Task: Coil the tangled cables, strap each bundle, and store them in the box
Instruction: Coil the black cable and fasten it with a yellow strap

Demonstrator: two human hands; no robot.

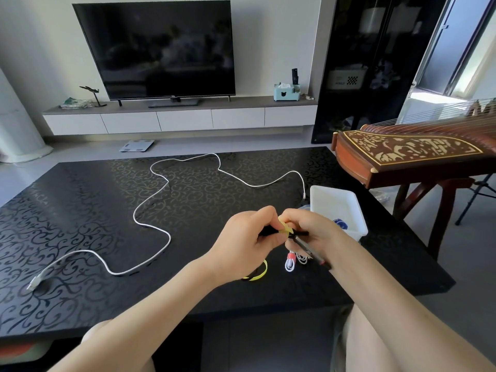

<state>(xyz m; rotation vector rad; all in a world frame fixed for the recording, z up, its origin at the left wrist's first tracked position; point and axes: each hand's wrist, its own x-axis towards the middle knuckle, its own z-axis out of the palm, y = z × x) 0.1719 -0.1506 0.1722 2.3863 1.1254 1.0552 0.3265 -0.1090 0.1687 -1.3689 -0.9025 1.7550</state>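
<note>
Gripping a black bundle (268,231) above the table's (80,210) front edge, both hands curl tight. Left hand (249,237) pinches one end. Right hand (311,232) pinches the other, fingers on a yellow strap (285,227). Box (332,204) at right edge. White cable (150,200) sprawls uncoiled mid-table.

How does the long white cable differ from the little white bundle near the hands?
The long white cable lies loose, snaking across the black table; the little white bundle is coiled into tight loops. The bundle wears a red strap; the long cable has none. Both are white and outside the box.
</note>
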